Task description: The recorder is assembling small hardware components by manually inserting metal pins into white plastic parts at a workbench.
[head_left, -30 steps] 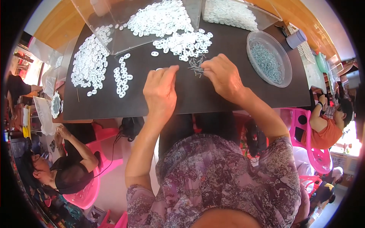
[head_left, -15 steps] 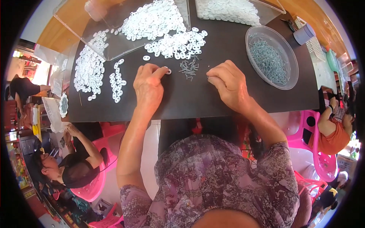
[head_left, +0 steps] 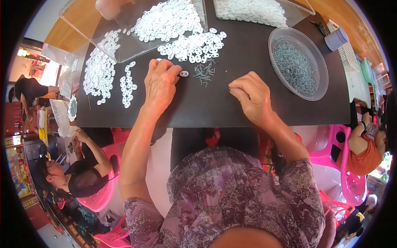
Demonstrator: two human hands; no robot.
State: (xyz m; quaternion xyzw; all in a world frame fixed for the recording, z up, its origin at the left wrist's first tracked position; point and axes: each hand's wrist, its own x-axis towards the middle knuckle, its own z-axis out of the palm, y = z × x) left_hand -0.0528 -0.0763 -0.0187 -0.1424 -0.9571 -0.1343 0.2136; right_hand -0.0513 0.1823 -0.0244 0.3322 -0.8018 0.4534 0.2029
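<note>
My left hand (head_left: 160,84) is over the dark table with its fingers curled. A small white oval piece with two holes (head_left: 184,74) shows at its thumb and index fingertips. Another white oval piece (head_left: 159,59) is partly hidden behind its other fingers. My right hand (head_left: 252,96) is pinched closed, with a tiny dark tip at the fingertips, too small to make out. Between the hands lies a small heap of grey screws (head_left: 202,74). Just beyond it is a loose pile of white oval pieces (head_left: 194,46).
A round clear tub of grey screws (head_left: 294,66) stands at the right. Clear bins of white pieces (head_left: 167,20) are at the back. Left lie a large white pile (head_left: 99,68) and a short cluster (head_left: 128,87). A grey cup (head_left: 336,40) stands far right; other people sit nearby.
My left fingers have shifted slightly up and left, so the white oval piece beside them shows more fully. My right hand has drawn slightly right and nearer, still pinched.
</note>
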